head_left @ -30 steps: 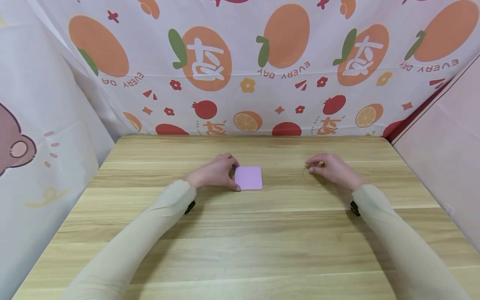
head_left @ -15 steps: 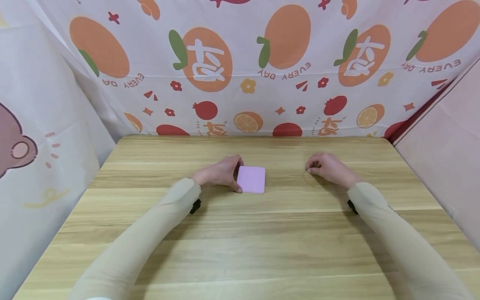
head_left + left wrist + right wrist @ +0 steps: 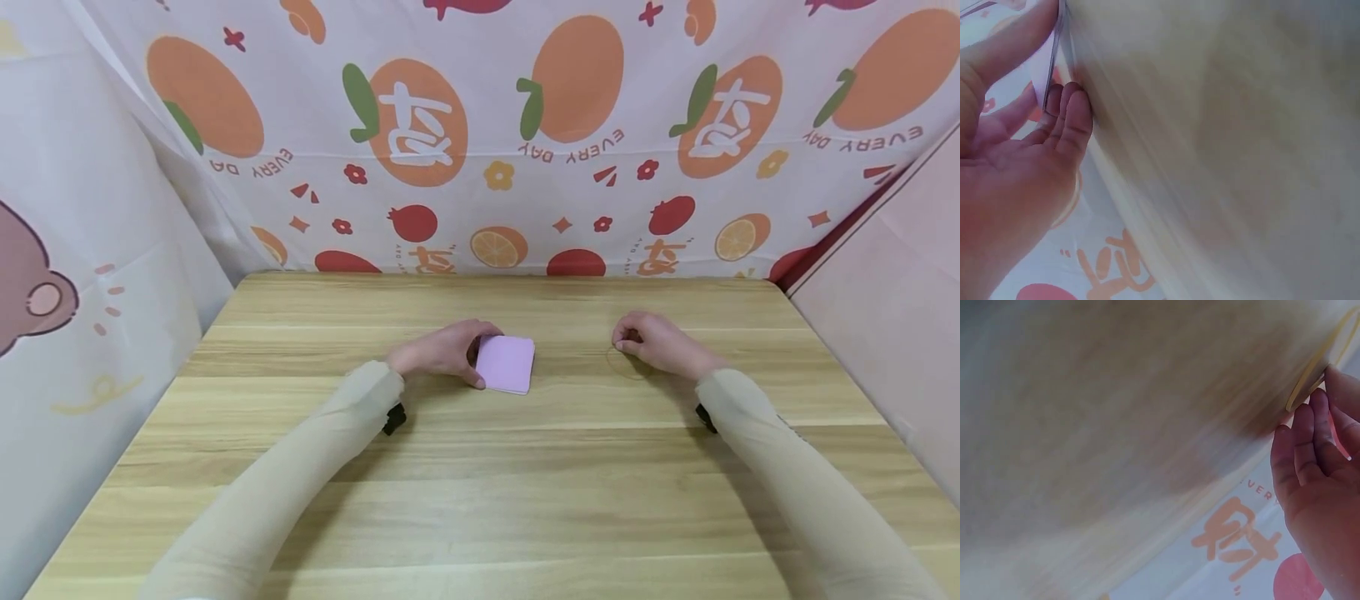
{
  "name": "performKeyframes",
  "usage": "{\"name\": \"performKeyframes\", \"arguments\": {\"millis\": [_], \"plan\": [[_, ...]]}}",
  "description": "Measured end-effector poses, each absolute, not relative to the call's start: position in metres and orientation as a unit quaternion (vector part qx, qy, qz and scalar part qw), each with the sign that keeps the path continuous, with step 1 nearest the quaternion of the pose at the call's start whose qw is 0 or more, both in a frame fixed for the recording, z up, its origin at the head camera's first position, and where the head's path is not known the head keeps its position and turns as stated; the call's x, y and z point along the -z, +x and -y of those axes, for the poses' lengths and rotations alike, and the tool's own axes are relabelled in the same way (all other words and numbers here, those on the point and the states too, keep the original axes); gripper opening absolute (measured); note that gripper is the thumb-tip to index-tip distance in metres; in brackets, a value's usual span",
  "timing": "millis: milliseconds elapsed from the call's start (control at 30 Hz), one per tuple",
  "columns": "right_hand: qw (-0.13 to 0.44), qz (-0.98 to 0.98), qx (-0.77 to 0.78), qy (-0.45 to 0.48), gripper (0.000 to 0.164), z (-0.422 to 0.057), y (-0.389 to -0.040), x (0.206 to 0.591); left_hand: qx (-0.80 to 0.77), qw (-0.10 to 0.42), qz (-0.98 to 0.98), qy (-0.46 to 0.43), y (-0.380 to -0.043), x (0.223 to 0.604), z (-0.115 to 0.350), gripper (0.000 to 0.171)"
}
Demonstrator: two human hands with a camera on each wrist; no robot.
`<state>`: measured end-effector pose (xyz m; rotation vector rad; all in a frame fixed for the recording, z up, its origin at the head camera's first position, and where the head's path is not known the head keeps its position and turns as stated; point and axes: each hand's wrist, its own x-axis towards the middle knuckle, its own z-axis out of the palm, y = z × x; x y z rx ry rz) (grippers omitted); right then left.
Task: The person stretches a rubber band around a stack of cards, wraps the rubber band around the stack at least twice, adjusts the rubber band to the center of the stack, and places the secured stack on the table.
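My left hand grips a flat lilac square by its left side, thumb at the near corner and fingers at the far one. It looks like a small stack of paper sheets, slightly tilted, with its edge showing thin in the left wrist view, where the hand partly covers it. Off to the right, my right hand pinches a thin yellow rubber band between thumb and fingertips. The band hangs as a loose loop close to the tabletop, faint in the head view.
Both hands are over a light wood-grain table, toward its far half. A fruit-printed cloth hangs behind the far edge. Pale cloths hang at the left and right sides.
My left hand has shifted slightly right and nearer with the lilac square, which now tilts. The right thumb and fingers have closed together on the rubber band.
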<state>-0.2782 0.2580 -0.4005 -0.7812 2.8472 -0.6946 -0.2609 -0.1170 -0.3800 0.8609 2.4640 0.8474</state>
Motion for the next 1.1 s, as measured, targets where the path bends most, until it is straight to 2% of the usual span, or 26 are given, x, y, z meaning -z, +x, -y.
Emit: {"name": "performKeyframes", "arguments": {"millis": [233, 367, 867, 1100], "plan": [[0.058, -0.932, 0.249, -0.256, 0.006, -0.257, -0.275, 0.397, -0.339, 0.181, -0.873, 0.3, -0.261, 0.381, 0.117, 0.049], [0.066, -0.931, 0.263, -0.246, 0.006, -0.258, -0.272, 0.395, -0.362, 0.175, -0.869, 0.29, -0.26, 0.381, 0.118, 0.044], [0.084, -0.907, 0.339, -0.234, 0.005, -0.252, -0.265, 0.391, -0.432, 0.209, -0.843, 0.242, -0.257, 0.377, 0.123, 0.046], [0.095, -0.884, 0.4, -0.22, 0.005, -0.249, -0.26, 0.388, -0.448, 0.177, -0.845, 0.233, -0.256, 0.374, 0.125, 0.049]]}}
